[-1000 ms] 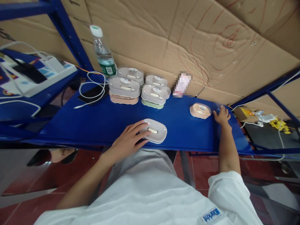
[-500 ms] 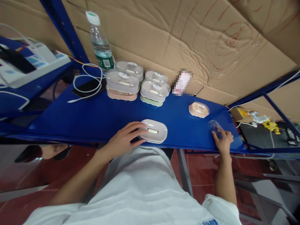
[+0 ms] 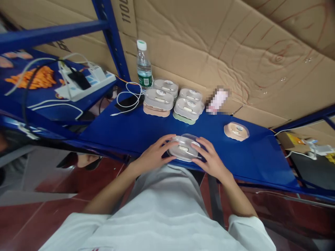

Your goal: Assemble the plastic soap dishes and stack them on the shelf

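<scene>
A grey oval box [image 3: 180,153] lies near the front edge of the blue table, with a clear lid [image 3: 188,140] over its top. Whether the lid sits fully down on it cannot be made out. My left hand [image 3: 157,153] is at the box's left side, its fingers curved round that end. On the other side my right hand [image 3: 209,157] has its fingertips on the lid's right end. Both hands grip the lidded box between them. A peach box with a clear lid [image 3: 236,131] stands apart to the right.
Stacked lidded boxes [image 3: 158,99] and more boxes [image 3: 187,108] stand at the back, beside a water bottle [image 3: 144,66]. A white cable [image 3: 131,93] lies over a dark flat object. A pixelated object [image 3: 218,100] leans against the cardboard [image 3: 193,45].
My right hand has come from the table's right side to the grey box, bringing the clear lid over it. My left hand remains at the box. The view has shifted left.
</scene>
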Demonstrator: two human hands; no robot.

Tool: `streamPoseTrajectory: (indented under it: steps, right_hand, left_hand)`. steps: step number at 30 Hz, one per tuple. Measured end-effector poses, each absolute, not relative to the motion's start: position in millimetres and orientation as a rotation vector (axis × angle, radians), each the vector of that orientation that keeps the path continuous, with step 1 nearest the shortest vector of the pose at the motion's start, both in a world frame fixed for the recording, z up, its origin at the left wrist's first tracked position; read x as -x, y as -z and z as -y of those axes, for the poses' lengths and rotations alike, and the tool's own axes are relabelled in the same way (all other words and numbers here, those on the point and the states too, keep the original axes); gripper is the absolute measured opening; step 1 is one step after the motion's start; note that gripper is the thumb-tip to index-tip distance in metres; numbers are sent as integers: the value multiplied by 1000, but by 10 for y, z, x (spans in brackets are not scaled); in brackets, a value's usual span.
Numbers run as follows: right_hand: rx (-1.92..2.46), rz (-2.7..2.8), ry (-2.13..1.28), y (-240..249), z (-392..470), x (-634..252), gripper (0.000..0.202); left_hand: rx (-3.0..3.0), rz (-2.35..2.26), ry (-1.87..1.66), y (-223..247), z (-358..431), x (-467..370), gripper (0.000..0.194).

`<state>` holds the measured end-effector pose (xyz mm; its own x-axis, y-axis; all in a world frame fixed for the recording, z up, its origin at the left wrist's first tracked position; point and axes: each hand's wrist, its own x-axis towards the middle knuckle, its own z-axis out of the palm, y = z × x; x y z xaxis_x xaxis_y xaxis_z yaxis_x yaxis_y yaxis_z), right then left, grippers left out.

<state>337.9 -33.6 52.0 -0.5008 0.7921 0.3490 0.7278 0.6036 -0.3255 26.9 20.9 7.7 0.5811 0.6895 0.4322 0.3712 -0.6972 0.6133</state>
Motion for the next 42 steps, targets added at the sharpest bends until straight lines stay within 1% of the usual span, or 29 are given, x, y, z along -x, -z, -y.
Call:
streamPoseTrajectory:
  steps: [3, 8, 15, 19, 21, 23, 27, 29, 31, 34, 37, 39, 42]
  right_hand:
    - [1141, 2477, -219, -481, 180, -3173, 64]
    - [1172, 2429, -150, -398, 195, -3035, 61]
    - [1163, 2413, -91, -330, 216, -2966, 59]
    - [1172, 2369, -77, -255, 197, -2949, 58]
    - [1156, 2357, -126, -219, 197, -2959, 59]
    - [1177, 2300, -217, -182, 202, -2989, 66]
    - [1299, 2091, -376, -101, 204, -3059, 100]
    - [1304, 2048, -407, -66, 199, -3068, 108]
    - [1278, 2018, -409, -37, 193, -3061, 110]
    - [1241, 1959, -429, -10, 187, -3047, 110]
    - [1262, 1957, -492, -24, 188, -3044, 103]
    - [1290, 2034, -521, -58, 196, -3042, 95]
    - [1316, 2150, -509, -111, 216, -3030, 83]
  left_hand:
    - [-2341, -872, -955, -59, -205, -266, 57]
    - [-2292, -884, -971, -15, -234, -249, 58]
    - [-2278, -874, -901, 17, -288, -243, 54]
    - [-2267, -908, -873, 15, -304, -256, 62]
    - [-2269, -936, -873, 8, -328, -265, 64]
    - [-2289, -936, -868, -4, -358, -276, 62]
    - [-2337, -936, -899, -21, -383, -288, 58]
    - [-2350, -969, -971, -61, -385, -270, 57]
    - [-2377, -1014, -1060, -183, -427, -226, 56]
    - [-2452, -1093, -1223, -575, -690, -131, 55]
    - [-2513, -1031, -1456, -1087, -1266, -64, 64]
    - [-2499, -1031, -1524, -1348, -1750, -59, 71]
    - [-2428, -1107, -1476, -1485, -2401, -97, 75]
